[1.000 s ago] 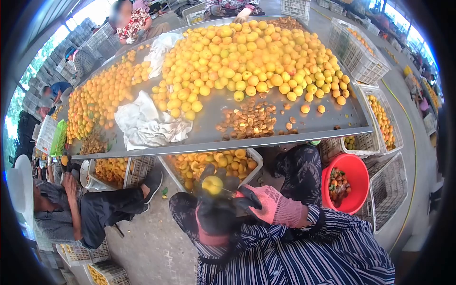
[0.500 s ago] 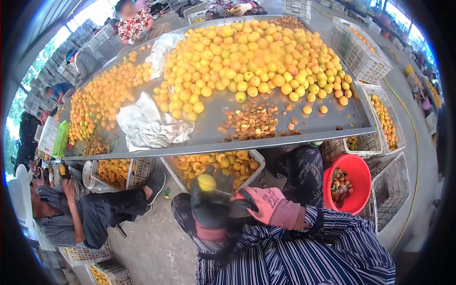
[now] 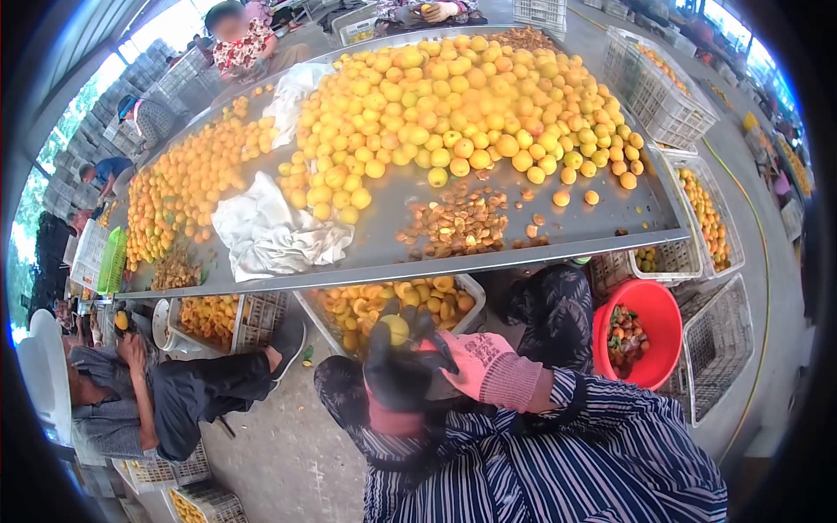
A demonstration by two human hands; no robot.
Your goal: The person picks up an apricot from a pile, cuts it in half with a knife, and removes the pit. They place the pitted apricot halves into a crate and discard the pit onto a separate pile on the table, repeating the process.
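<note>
My left hand (image 3: 397, 370), in a black glove, is closed around a yellow apricot (image 3: 396, 329) held above a crate of halved apricots (image 3: 349, 318). My right hand (image 3: 475, 366) wears a pink glove with dark fingertips and meets the left at the fruit. Its fingers are wrapped round a small knife, whose blade is hidden by the gloves and fruit at this moment. Just beyond both hands runs the near edge of a metal table (image 3: 375, 248), heaped with whole apricots (image 3: 453, 105). A pile of apricot pits (image 3: 458, 218) lies near that edge.
White cloths (image 3: 275, 228) lie on the table. To my right stand a red bucket (image 3: 658, 349) with scraps and an empty plastic crate (image 3: 719, 349). A co-worker in a white hat (image 3: 44, 370) sits at left, one leg stretched towards me. More people work across the table.
Both my hands have drawn together, the right moving left and up against the apricot. The thin blade seen between them before is now out of sight.
</note>
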